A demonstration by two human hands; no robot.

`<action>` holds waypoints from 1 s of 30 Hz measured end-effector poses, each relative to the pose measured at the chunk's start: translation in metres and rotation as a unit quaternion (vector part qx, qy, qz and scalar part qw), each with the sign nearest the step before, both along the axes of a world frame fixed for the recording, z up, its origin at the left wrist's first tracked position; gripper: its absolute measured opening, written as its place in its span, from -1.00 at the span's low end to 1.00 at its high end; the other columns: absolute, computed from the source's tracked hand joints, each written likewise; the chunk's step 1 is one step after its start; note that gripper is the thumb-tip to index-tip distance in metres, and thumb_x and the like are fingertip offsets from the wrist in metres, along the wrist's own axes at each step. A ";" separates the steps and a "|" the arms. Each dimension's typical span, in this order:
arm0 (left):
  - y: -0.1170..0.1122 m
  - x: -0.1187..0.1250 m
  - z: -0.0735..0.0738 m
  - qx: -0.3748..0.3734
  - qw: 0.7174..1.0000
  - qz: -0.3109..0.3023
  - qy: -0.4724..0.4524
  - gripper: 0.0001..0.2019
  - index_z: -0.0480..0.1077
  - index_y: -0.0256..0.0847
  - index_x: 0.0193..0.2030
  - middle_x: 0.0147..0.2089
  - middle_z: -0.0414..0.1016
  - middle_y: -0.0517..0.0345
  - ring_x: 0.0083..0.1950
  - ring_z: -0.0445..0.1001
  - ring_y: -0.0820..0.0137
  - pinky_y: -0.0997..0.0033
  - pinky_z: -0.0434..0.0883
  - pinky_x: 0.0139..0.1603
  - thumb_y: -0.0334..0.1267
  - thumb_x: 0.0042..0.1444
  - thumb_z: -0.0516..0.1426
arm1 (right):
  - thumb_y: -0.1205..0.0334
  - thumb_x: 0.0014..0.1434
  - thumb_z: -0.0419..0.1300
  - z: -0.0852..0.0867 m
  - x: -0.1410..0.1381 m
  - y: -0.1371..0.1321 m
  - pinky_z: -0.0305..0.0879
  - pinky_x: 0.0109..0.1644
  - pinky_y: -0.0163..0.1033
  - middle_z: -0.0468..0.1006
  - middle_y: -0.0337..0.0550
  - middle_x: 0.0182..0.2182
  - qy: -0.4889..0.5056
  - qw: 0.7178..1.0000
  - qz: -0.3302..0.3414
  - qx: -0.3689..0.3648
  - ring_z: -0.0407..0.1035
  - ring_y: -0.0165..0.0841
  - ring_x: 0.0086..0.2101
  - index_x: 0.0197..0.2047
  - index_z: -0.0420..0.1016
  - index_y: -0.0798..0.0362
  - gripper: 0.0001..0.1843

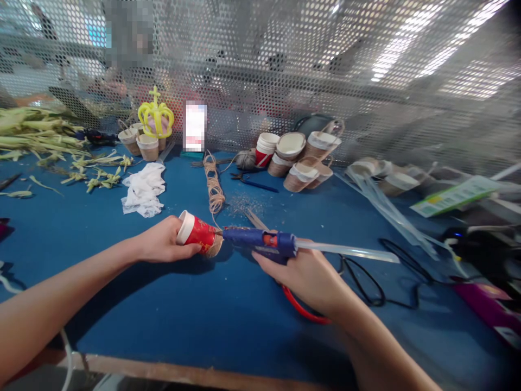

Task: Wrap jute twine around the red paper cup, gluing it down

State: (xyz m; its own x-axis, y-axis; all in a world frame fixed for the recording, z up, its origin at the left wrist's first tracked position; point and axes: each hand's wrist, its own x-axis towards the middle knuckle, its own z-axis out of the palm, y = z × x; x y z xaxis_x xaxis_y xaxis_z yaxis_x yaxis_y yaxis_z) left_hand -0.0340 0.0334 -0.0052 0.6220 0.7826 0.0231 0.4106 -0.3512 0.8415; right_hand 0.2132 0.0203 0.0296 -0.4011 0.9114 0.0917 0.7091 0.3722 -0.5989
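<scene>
My left hand [163,240] is closed around a red paper cup [198,232] lying on its side just above the blue table [203,315]; the cup's base end is wrapped in brown twine. My right hand [303,274] grips a blue hot glue gun [260,240] with a clear glue stick [345,251] sticking out the back. The gun's nozzle touches the cup's twine-wrapped end. A strand of twine [214,187] runs from the cup toward the back of the table.
Several twine-wrapped cups [303,157] lie at the back centre, more cups and a yellow crown [156,117] at the back left. White cloth [143,190], green leaf strips [36,136], scissors with red handles [303,309], black cable [391,282], and a perforated metal screen [285,65] behind.
</scene>
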 end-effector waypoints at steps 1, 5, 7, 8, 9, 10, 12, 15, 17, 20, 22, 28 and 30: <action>0.000 0.000 0.001 0.012 1.000 -0.008 0.000 -0.83 0.38 -0.37 -0.43 -0.61 0.20 0.28 -0.59 0.07 0.58 0.66 0.07 -0.66 -0.31 0.03 0.03 | 0.22 0.00 0.10 0.000 0.000 0.000 0.31 -0.27 -0.26 0.53 -0.24 -0.44 0.000 1.000 0.000 0.004 0.40 -0.29 -0.35 -0.29 0.46 0.05 -0.81; -0.001 0.002 0.004 0.051 0.998 -0.028 0.009 -0.87 0.37 -0.37 -0.45 -0.61 0.24 0.26 -0.59 0.12 0.58 0.66 0.10 -0.65 -0.37 0.00 0.03 | 0.22 0.00 0.11 0.000 0.000 0.002 0.30 -0.30 -0.31 0.51 -0.29 -0.48 -0.005 1.000 -0.008 0.003 0.35 -0.39 -0.46 -0.33 0.47 0.08 -0.81; -0.002 0.002 0.005 0.061 0.998 -0.028 0.019 -0.88 0.37 -0.37 -0.44 -0.61 0.26 0.25 -0.60 0.13 0.58 0.66 0.11 -0.65 -0.38 -0.02 0.04 | 0.21 0.00 0.11 -0.001 0.000 0.003 0.28 -0.39 -0.34 0.46 -0.33 -0.60 -0.008 1.000 -0.017 -0.008 0.29 -0.44 -0.57 -0.45 0.46 0.08 -0.85; -0.002 0.002 0.006 0.064 0.997 -0.026 0.023 -0.88 0.38 -0.37 -0.45 -0.61 0.26 0.25 -0.60 0.13 0.58 0.65 0.11 -0.65 -0.38 -0.03 0.04 | 0.21 -0.01 0.11 -0.001 -0.001 0.004 0.27 -0.44 -0.35 0.42 -0.34 -0.64 -0.006 1.000 -0.022 -0.017 0.26 -0.46 -0.61 -0.49 0.44 0.08 -0.85; -0.002 0.003 0.006 0.066 0.997 -0.025 0.027 -0.88 0.38 -0.37 -0.45 -0.61 0.27 0.24 -0.60 0.14 0.58 0.65 0.11 -0.65 -0.38 -0.04 0.04 | 0.21 -0.01 0.12 -0.002 -0.001 0.004 0.25 -0.48 -0.35 0.40 -0.36 -0.68 0.001 0.999 -0.026 -0.027 0.24 -0.47 -0.63 -0.52 0.43 0.07 -0.85; -0.002 0.003 0.006 0.065 0.997 -0.024 0.029 -0.88 0.38 -0.37 -0.45 -0.60 0.28 0.23 -0.61 0.14 0.58 0.65 0.12 -0.65 -0.38 -0.04 0.04 | 0.21 -0.02 0.12 -0.002 -0.002 0.004 0.23 -0.52 -0.36 0.37 -0.37 -0.71 0.011 0.999 -0.032 -0.038 0.23 -0.47 -0.65 -0.54 0.41 0.07 -0.85; -0.002 0.004 0.007 0.057 0.998 -0.023 0.032 -0.88 0.39 -0.37 -0.43 -0.58 0.31 0.21 -0.60 0.16 0.58 0.64 0.14 -0.64 -0.38 -0.04 0.04 | 0.22 -0.04 0.14 -0.001 -0.003 0.004 0.17 -0.59 -0.36 0.32 -0.37 -0.77 0.036 0.996 -0.049 -0.071 0.20 -0.47 -0.69 -0.62 0.35 0.05 -0.82; -0.003 0.004 0.007 0.025 0.999 -0.011 0.025 -0.88 0.37 -0.36 -0.45 -0.59 0.28 0.22 -0.61 0.13 0.58 0.64 0.11 -0.65 -0.37 -0.03 0.04 | 0.19 -0.05 0.16 0.001 -0.004 0.006 0.11 -0.64 -0.36 0.26 -0.37 -0.82 0.083 0.985 -0.072 -0.135 0.15 -0.50 -0.74 -0.71 0.24 0.05 -0.72; -0.003 0.004 0.007 -0.007 1.000 0.008 0.012 -0.88 0.32 -0.33 -0.51 -0.63 0.19 0.28 -0.63 0.06 0.60 0.63 0.05 -0.68 -0.35 -0.03 0.04 | 0.17 -0.05 0.17 0.001 -0.002 0.012 0.09 -0.64 -0.36 0.24 -0.38 -0.82 0.140 0.971 -0.069 -0.179 0.12 -0.52 -0.75 -0.66 0.27 0.06 -0.75; -0.004 0.003 0.008 -0.057 0.998 0.039 -0.001 -0.84 0.21 -0.28 -0.58 -0.67 0.06 0.36 -0.65 -0.03 0.62 0.62 -0.02 -0.69 -0.31 -0.05 0.06 | 0.20 -0.12 0.22 -0.003 0.007 0.027 0.09 -0.61 -0.37 0.27 -0.39 -0.78 0.243 0.943 -0.107 -0.202 0.14 -0.53 -0.72 -0.56 0.32 0.09 -0.82; -0.004 0.002 0.007 -0.078 0.996 0.050 -0.003 -0.82 0.18 -0.27 -0.59 -0.66 0.05 0.36 -0.63 -0.02 0.61 0.61 -0.02 -0.67 -0.29 -0.06 0.07 | 0.21 -0.15 0.24 -0.007 0.014 0.040 0.14 -0.58 -0.36 0.37 -0.31 -0.67 0.270 0.930 -0.167 -0.186 0.22 -0.51 -0.65 -0.54 0.34 0.10 -0.83; -0.003 -0.002 0.005 -0.070 0.996 0.058 -0.001 -0.82 0.16 -0.26 -0.58 -0.65 0.06 0.36 -0.62 -0.01 0.60 0.58 -0.04 -0.64 -0.28 -0.07 0.07 | 0.15 0.07 0.13 -0.022 0.028 0.078 0.26 -0.46 -0.32 0.45 -0.15 -0.50 0.212 0.933 -0.246 -0.155 0.30 -0.46 -0.53 -0.50 0.38 0.13 -0.77; -0.003 -0.001 0.006 -0.065 0.996 0.059 -0.002 -0.83 0.16 -0.26 -0.58 -0.65 0.05 0.36 -0.62 -0.01 0.60 0.58 -0.04 -0.64 -0.28 -0.07 0.07 | 0.15 0.14 0.06 -0.028 0.028 0.089 0.31 -0.36 -0.25 0.46 -0.11 -0.36 0.171 0.934 -0.270 -0.158 0.35 -0.42 -0.42 -0.32 0.40 0.16 -0.77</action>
